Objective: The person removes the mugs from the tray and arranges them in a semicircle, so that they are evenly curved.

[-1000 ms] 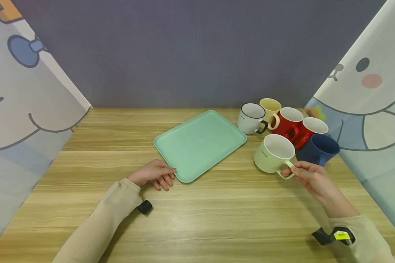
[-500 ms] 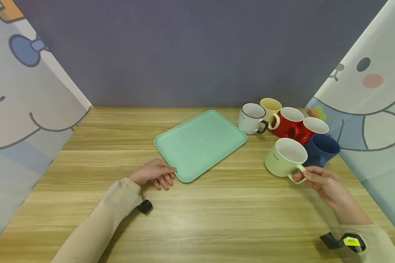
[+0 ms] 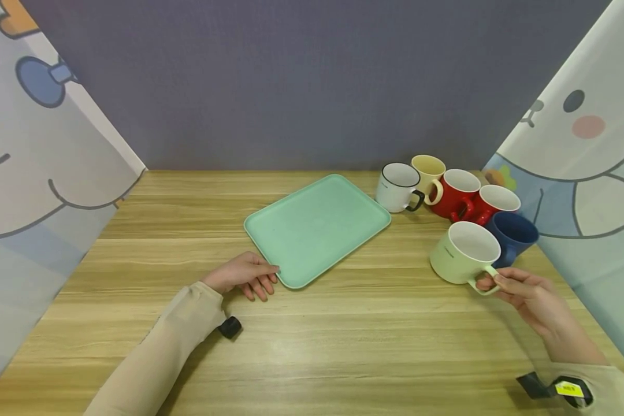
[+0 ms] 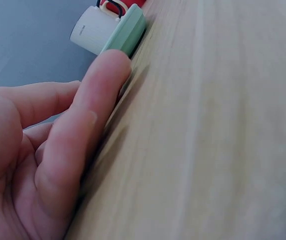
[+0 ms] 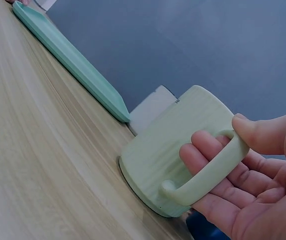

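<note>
In the head view, a pale green mug [image 3: 463, 254] with a white inside stands upright at the right. My right hand [image 3: 530, 300] holds it by the handle, the fingers curled through the loop and the thumb on top in the right wrist view. The mug's base [image 5: 147, 200] is at or just above the table; I cannot tell if it touches. A mint green tray [image 3: 317, 231] lies flat in the middle. My left hand [image 3: 244, 276] pinches the tray's near left edge between thumb and fingers.
Behind the pale green mug stand a white mug [image 3: 397, 188] with a black rim, a yellow mug [image 3: 426, 173], two red mugs [image 3: 455, 193] and a dark blue mug [image 3: 515, 234]. A grey panel [image 3: 312, 86] closes off the table's back.
My right hand has carried the pale green mug rightward and slightly nearer, to just in front of the blue mug. The left hand and the tray have stayed put.
</note>
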Tool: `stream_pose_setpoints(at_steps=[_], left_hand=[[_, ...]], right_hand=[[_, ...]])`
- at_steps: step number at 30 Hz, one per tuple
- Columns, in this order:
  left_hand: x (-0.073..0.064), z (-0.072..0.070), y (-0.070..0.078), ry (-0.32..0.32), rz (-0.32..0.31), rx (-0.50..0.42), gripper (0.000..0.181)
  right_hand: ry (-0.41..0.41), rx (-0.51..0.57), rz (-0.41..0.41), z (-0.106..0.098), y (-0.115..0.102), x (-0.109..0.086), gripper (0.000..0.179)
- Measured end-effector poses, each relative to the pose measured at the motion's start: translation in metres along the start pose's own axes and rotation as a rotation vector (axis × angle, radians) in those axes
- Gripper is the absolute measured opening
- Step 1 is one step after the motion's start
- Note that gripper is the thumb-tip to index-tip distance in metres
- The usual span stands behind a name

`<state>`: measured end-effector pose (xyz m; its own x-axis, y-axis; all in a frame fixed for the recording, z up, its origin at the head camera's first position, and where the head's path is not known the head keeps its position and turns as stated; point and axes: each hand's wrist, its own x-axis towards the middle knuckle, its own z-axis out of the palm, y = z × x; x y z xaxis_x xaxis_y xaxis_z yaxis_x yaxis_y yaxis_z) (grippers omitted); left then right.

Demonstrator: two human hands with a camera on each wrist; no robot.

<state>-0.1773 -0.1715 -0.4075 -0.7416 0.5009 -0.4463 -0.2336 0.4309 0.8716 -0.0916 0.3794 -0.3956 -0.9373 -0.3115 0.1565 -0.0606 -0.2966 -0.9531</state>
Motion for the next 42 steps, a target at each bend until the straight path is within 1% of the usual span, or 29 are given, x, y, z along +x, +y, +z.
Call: stream_pose_setpoints(at_steps=[8,15,21,24,29,31,35,37,38,40,42], left_hand=[[0.001,0.0,-0.001,-0.001,0.003,-0.006,0.036],[0.002,0.0,-0.002,0.005,0.007,-0.005,0.036],[0.003,0.001,-0.002,0.004,0.003,-0.002,0.036],[0.003,0.001,-0.002,0.004,0.002,0.002,0.036],[0.002,0.0,-0.002,0.005,0.007,0.009,0.035],[0.0,0.0,-0.001,0.001,0.011,0.01,0.035],[-0.003,-0.002,-0.001,-0.018,0.028,0.014,0.034],[-0.005,-0.004,0.0,-0.032,0.039,0.019,0.034],[-0.007,-0.004,0.0,-0.041,0.047,0.024,0.034],[-0.011,-0.007,0.001,-0.055,0.056,0.04,0.034],[-0.016,-0.01,0.003,-0.056,0.065,0.068,0.035]], right_hand=[[-0.048,-0.007,-0.023,-0.011,-0.002,-0.007,0.046],[-0.024,-0.049,-0.007,-0.016,-0.007,-0.012,0.046],[-0.045,-0.046,0.001,-0.02,-0.008,-0.015,0.046],[-0.079,-0.024,-0.007,-0.023,-0.009,-0.016,0.048],[-0.189,0.054,-0.033,-0.028,-0.008,-0.015,0.053],[-0.224,0.079,-0.025,-0.03,-0.008,-0.015,0.056],[-0.263,0.078,0.012,-0.033,-0.01,-0.015,0.056],[-0.263,0.023,0.028,-0.034,-0.012,-0.016,0.055],[-0.244,-0.036,0.032,-0.034,-0.014,-0.016,0.053],[-0.166,-0.22,0.04,-0.032,-0.02,-0.018,0.048],[-0.029,-0.471,0.07,-0.028,-0.029,-0.019,0.042]])
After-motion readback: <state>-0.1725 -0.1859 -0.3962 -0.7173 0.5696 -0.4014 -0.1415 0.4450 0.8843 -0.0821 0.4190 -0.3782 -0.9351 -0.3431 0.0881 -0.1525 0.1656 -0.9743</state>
